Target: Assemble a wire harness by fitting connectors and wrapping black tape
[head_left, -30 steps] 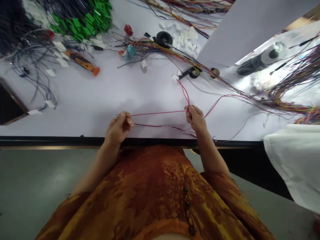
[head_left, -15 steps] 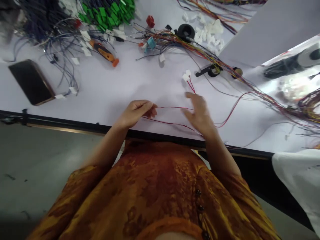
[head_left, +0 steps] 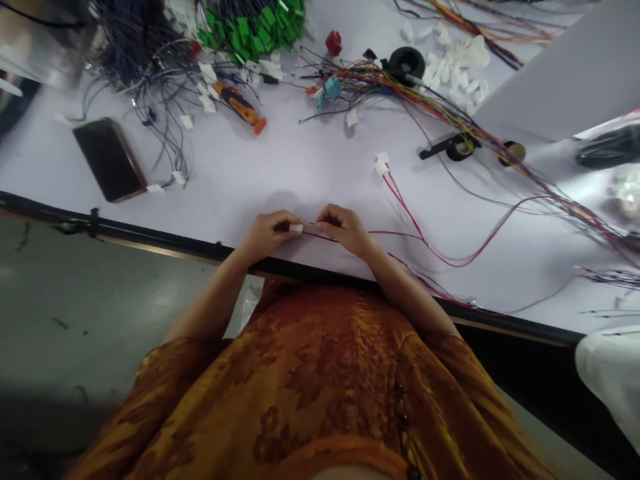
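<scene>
Close to the table's front edge, my left hand (head_left: 270, 235) pinches a small white connector (head_left: 296, 229) between thumb and fingers. A dark red wire (head_left: 320, 236) runs from it toward the right. Just beside it, my right hand (head_left: 346, 228) is closed in a pinch on a thin red wire (head_left: 393, 233), whose tip points at the connector; whether the tip touches it I cannot tell. Beyond my right hand lies another white connector (head_left: 382, 164) with red wires (head_left: 405, 203) trailing from it.
A phone (head_left: 110, 160) and an orange-black hand tool (head_left: 240, 107) lie on the left. Green connectors (head_left: 253, 30) are heaped at the back. Bundled coloured wires (head_left: 450, 120) stretch across the right, near black tape rolls (head_left: 406, 65). A white panel (head_left: 555, 80) stands at the right.
My right hand has moved left, close to my left hand, and now pinches a wire. A white connector now shows in my left fingers. The camera view has shifted left.
</scene>
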`<act>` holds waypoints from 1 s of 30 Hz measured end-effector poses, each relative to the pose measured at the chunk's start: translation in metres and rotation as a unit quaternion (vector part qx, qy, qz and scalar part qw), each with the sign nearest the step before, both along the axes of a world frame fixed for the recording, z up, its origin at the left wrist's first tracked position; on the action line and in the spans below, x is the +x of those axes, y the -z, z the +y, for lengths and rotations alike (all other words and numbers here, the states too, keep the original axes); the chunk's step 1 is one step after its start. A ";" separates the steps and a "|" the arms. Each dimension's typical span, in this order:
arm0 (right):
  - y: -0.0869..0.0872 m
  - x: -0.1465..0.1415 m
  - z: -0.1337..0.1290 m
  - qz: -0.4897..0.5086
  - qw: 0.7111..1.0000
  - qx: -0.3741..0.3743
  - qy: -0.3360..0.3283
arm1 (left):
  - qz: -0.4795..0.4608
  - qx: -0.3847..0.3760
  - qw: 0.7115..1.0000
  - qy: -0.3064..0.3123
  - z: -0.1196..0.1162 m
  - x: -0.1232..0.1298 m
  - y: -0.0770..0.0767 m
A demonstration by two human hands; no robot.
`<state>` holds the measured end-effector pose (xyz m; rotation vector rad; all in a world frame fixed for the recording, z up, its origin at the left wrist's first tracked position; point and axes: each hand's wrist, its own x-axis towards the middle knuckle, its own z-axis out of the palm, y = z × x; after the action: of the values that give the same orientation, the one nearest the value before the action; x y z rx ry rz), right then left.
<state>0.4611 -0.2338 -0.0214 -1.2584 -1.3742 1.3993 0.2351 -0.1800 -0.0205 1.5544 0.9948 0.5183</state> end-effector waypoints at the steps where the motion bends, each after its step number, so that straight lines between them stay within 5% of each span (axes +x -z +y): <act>1: -0.002 0.001 -0.002 -0.001 1.000 -0.008 0.009 | -0.047 -0.049 0.997 -0.024 0.001 0.001 0.000; 7: -0.020 0.003 -0.005 -0.003 1.000 -0.027 -0.004 | -0.228 -0.275 0.927 -0.114 0.002 0.007 -0.001; 16: -0.027 -0.003 -0.001 -0.003 0.999 -0.030 -0.034 | -0.266 -0.312 0.902 -0.135 -0.002 0.006 0.004; 20: -0.022 0.001 0.004 -0.025 0.999 -0.019 -0.011 | -0.255 -0.288 0.915 -0.125 -0.002 0.005 0.004; 23: -0.019 0.006 0.013 -0.075 0.996 0.020 0.054 | -0.189 -0.216 0.954 -0.089 0.000 0.001 0.001; 26: -0.015 0.010 0.025 -0.144 0.980 0.084 0.107 | -0.042 -0.110 0.993 -0.011 0.001 -0.005 -0.005; 30: -0.010 0.027 0.039 -0.244 0.953 0.154 0.090 | 0.089 -0.011 0.991 0.102 0.000 -0.012 -0.011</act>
<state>0.4879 -0.1944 -0.0112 -1.5281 -1.6756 0.7327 0.2231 -0.1797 -0.0099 1.6821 0.9579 0.2276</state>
